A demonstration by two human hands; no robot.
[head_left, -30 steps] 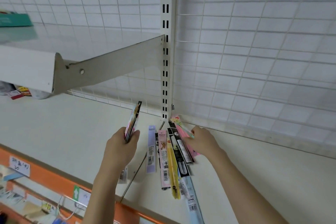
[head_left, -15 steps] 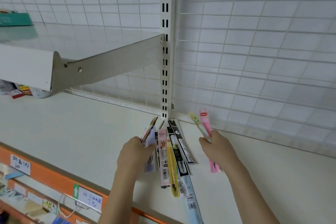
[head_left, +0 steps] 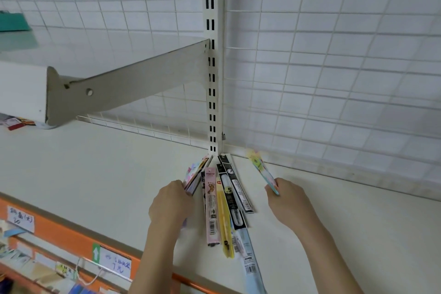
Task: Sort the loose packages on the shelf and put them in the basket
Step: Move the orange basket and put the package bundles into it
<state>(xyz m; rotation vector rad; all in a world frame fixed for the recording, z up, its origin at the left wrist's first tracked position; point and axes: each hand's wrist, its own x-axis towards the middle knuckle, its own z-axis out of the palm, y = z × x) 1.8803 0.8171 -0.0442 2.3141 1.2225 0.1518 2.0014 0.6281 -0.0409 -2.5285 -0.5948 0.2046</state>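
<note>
Left hand is pinched around a small sheaf of thin flat pen packets, right hand grips one pastel floral packet by its lower end. Rest of the long narrow plastic-sleeved packages lie fanned on the white shelf between both hands, below the slotted upright. No basket in sight. These look feather-light, bendy and slick, so I'd grab mid-length and squeeze flat or they'll fan out and slip.
</note>
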